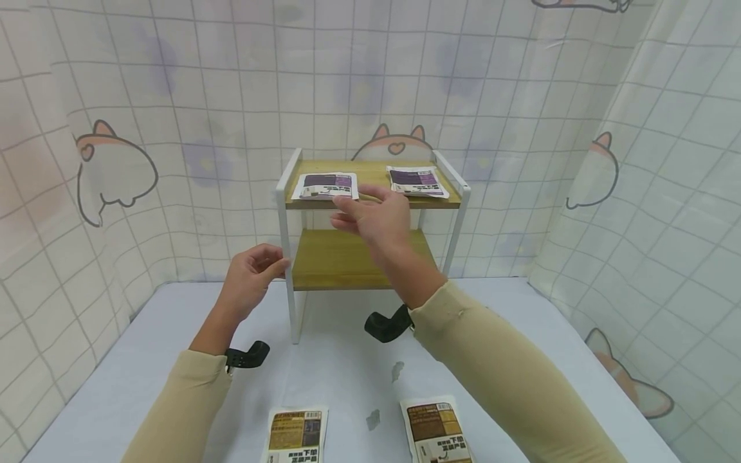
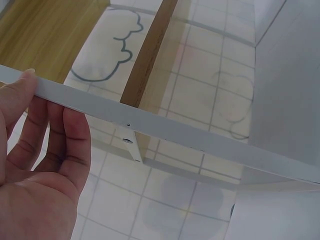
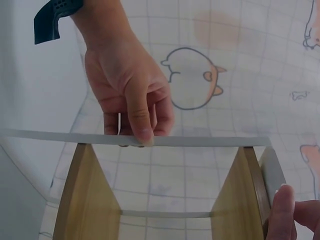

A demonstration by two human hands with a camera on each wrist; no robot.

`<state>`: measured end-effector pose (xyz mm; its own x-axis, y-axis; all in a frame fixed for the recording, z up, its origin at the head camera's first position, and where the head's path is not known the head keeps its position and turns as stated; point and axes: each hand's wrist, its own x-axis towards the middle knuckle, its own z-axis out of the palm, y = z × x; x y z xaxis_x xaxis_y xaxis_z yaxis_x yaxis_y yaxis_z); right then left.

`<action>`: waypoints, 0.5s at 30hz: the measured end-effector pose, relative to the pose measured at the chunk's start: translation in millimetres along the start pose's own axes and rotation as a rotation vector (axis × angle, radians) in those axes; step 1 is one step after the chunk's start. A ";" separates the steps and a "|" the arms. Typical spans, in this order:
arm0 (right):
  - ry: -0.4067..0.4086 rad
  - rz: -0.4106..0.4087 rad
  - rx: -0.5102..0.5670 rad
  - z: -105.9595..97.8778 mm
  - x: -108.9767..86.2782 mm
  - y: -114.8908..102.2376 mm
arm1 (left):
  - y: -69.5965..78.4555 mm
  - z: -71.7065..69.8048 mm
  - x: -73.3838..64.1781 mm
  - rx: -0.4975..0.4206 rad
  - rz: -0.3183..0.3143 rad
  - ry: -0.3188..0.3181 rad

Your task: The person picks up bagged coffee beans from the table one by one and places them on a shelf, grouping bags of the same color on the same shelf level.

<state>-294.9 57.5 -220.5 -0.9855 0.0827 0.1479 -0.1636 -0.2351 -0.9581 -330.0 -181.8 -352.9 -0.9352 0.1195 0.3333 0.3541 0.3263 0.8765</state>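
Observation:
My left hand point(image 1: 251, 276) pinches the left post point(image 2: 185, 129) of a small two-tier shelf rack with white metal sides and wooden boards. At the front of its top board point(image 1: 370, 168), my right hand point(image 1: 379, 218) pinches the lower right corner of a flat purple-and-white packet point(image 1: 327, 186). The packet lies on the left of that board. A matching packet point(image 1: 418, 181) is to the right of the hand. In the right wrist view, right fingers point(image 3: 282, 212) meet the packet's white edge point(image 3: 272, 172), partly hiding it; the left hand point(image 3: 132, 95) shows on the post.
Two brown-and-white packets, one left point(image 1: 297, 437) and one right point(image 1: 438, 431), lie on the white table point(image 1: 341, 360) near me. The rack's lower board point(image 1: 341, 260) sits below the top one. A grid-patterned cloth point(image 1: 231, 96) with cartoon animals surrounds the table's back and sides.

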 end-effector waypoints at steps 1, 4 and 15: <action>0.002 -0.009 0.003 0.0 -0.6 0.2 | 0.1 0.1 -0.3 -0.001 0.001 -0.001; 0.006 -0.030 0.003 0.1 -2.6 0.0 | 0.1 0.4 -0.3 -0.005 0.005 -0.002; 0.023 -0.068 -0.036 3.4 -0.5 -0.8 | 1.4 0.3 -0.5 -0.001 0.009 0.001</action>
<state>-294.4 54.3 -218.9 -0.9709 0.1193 0.2078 -0.2280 -0.1936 -0.9542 -329.0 -181.0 -352.0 -0.9321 0.1213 0.3414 0.3623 0.3239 0.8740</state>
